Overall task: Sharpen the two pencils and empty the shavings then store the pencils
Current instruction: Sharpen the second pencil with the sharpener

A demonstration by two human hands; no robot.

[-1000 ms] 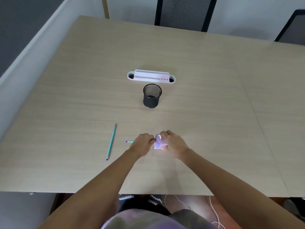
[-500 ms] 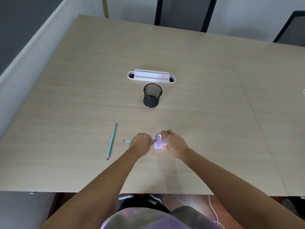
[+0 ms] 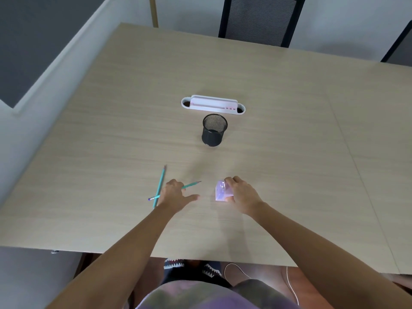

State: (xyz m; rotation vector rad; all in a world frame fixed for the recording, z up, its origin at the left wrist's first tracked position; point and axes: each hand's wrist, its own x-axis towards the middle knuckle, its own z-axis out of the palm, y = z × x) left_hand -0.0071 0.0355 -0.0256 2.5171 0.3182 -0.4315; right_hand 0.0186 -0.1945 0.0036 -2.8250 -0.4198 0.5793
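My left hand (image 3: 175, 195) grips a teal pencil (image 3: 191, 184) low over the table, its sharp tip pointing right and its purple end crossing the second teal pencil (image 3: 161, 181), which lies flat to the left. A gap separates the tip from the lilac sharpener (image 3: 220, 191). My right hand (image 3: 243, 195) is closed on that sharpener, which rests on the table (image 3: 289, 130). A black mesh cup (image 3: 214, 130) stands upright further back in the middle.
Behind the cup lies a white and pink oblong holder (image 3: 213, 105). Two dark chairs (image 3: 258, 18) stand at the table's far side. A grey partition (image 3: 44, 41) runs along the left edge. A white cable (image 3: 289, 284) lies on the floor under the near edge.
My left hand has drawn the pencil out of the sharpener and moved left, so the hands are now apart. The held pencil's end now crosses the lying pencil. My right hand stayed on the sharpener.
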